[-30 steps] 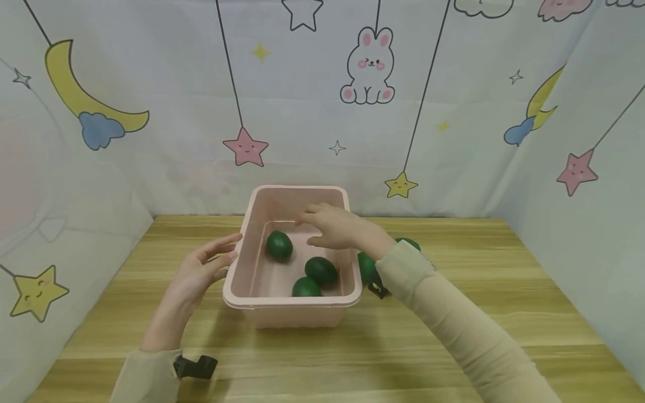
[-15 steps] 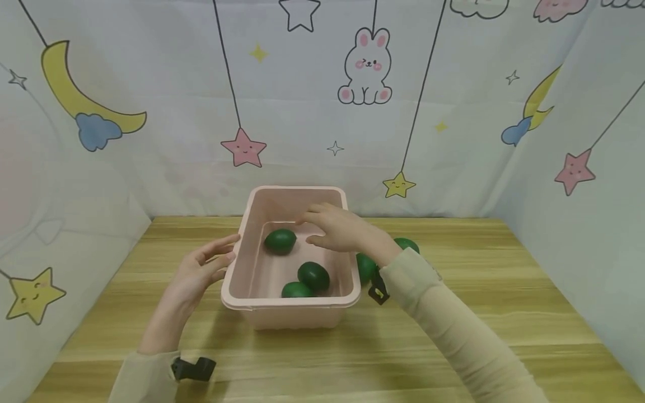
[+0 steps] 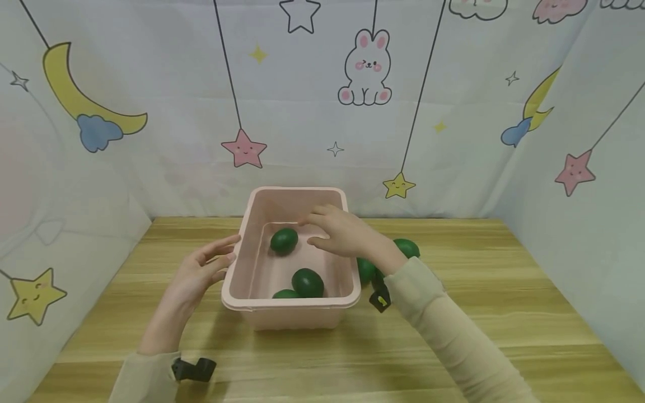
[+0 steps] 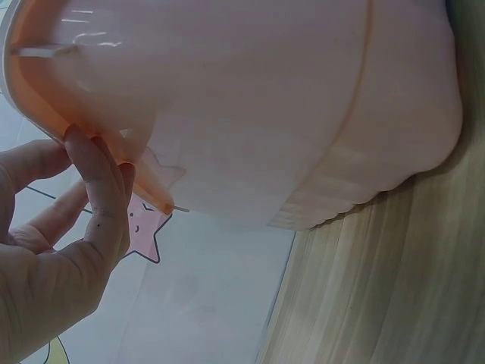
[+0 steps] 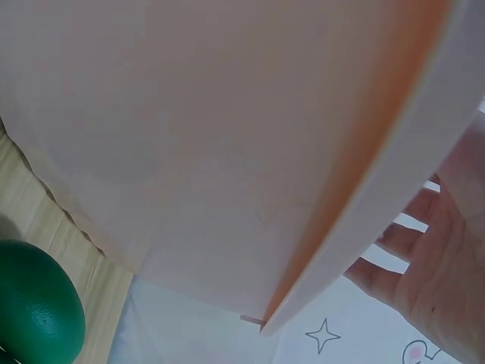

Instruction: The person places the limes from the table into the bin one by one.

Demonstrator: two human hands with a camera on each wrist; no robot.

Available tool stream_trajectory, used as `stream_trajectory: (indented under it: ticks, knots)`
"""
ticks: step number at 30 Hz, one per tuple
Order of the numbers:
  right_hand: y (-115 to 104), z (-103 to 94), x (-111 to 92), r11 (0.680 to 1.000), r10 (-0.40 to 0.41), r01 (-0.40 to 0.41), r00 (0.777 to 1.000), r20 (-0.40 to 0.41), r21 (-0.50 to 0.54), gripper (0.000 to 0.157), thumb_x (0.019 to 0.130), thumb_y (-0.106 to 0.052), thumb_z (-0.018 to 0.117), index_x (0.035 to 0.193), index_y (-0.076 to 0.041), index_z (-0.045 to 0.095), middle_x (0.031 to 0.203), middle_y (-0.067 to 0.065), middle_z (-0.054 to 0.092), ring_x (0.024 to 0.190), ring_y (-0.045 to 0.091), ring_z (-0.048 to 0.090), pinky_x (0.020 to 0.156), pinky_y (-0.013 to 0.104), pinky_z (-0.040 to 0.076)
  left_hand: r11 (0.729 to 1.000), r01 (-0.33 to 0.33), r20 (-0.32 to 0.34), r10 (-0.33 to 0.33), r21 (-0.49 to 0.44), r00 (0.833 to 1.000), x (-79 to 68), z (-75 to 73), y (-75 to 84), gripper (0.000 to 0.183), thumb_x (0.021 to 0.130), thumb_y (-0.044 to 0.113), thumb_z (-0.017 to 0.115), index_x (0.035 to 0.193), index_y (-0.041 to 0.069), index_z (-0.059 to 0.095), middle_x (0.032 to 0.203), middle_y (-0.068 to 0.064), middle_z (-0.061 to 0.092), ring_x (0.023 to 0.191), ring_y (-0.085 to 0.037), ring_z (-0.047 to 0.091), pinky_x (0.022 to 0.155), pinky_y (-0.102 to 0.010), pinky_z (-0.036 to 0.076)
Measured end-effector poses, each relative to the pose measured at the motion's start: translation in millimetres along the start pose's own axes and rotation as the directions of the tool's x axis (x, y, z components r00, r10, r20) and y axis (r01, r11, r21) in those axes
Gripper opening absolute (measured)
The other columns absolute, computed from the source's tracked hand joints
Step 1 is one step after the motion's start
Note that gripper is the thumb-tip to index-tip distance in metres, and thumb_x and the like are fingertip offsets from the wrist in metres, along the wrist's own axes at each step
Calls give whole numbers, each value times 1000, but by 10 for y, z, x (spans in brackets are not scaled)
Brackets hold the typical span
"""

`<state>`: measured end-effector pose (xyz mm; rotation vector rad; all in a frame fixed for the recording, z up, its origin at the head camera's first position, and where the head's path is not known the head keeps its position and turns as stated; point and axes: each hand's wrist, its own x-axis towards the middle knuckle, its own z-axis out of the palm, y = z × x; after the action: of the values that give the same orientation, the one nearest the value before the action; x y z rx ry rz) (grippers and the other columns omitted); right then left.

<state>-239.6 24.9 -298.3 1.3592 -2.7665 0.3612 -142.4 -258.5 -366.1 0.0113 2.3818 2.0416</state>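
A pale pink plastic bin (image 3: 292,314) stands on the table, tilted view showing its inside. Three smooth, dark green, egg-shaped fruits are in it: one fruit (image 3: 284,240) towards the back left, another fruit (image 3: 307,283) near the front, and a third fruit (image 3: 285,294) mostly hidden by the front wall. My left hand (image 3: 205,268) touches the bin's left rim with its fingertips, which meet the lip in the left wrist view. Above the bin's right side, my right hand (image 3: 342,228) hovers with relaxed fingers and nothing in them.
On the table right of the bin lie more green fruits, one fruit (image 3: 406,248) farther back and another fruit (image 3: 365,272) beside the bin wall, partly behind my right wrist. A patterned white curtain (image 3: 302,112) encloses the wooden table (image 3: 453,313) at back and sides.
Inside the bin, the front two fruits have rolled left and towards the near wall. The back fruit has turned and shifted slightly. My left hand stays at the rim; my right hand barely moves.
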Motion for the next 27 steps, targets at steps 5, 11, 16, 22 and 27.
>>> stream_trajectory:
  ticks: [5,11,16,22,27]
  knots:
    - [10,13,-28,1000,2,-2,1000,-20,-7,36,93,-29,63,127,-19,61,126,0,58,120,18,52,102,37,49,1000,8,-6,-8,1,1000,-1,0,-4,56,95,30,61,144,10,44,128,-5,44,100,2,58,86,-15,54]
    - [38,26,-72,1000,-12,12,999,-49,0,35,94,-27,62,127,-19,61,126,0,58,118,18,52,100,37,49,1000,3,-7,-3,3,1000,-5,-5,-2,56,95,30,60,144,9,44,128,-7,44,101,2,58,87,-15,53]
    - [43,25,-123,999,-40,40,995,-89,-7,34,94,-26,62,127,-18,60,126,-1,59,119,18,53,101,36,48,1000,-8,-7,8,-13,1000,-10,-4,-6,55,96,27,60,144,8,43,125,-6,44,100,1,59,86,-15,53]
    - [43,37,-189,999,-48,46,990,-132,-16,35,93,-25,63,127,-16,60,126,0,59,119,18,54,102,36,47,1000,-16,-6,16,-12,1000,-6,0,-19,55,96,27,60,144,8,44,124,-5,45,99,1,60,86,-15,54]
    - [44,60,-244,999,-33,33,988,-154,-5,37,93,-26,63,128,-15,60,126,1,59,118,19,55,102,37,48,1000,-11,-1,11,-8,1000,-6,-1,-15,55,96,28,60,145,8,43,126,-6,44,100,2,59,86,-15,53]
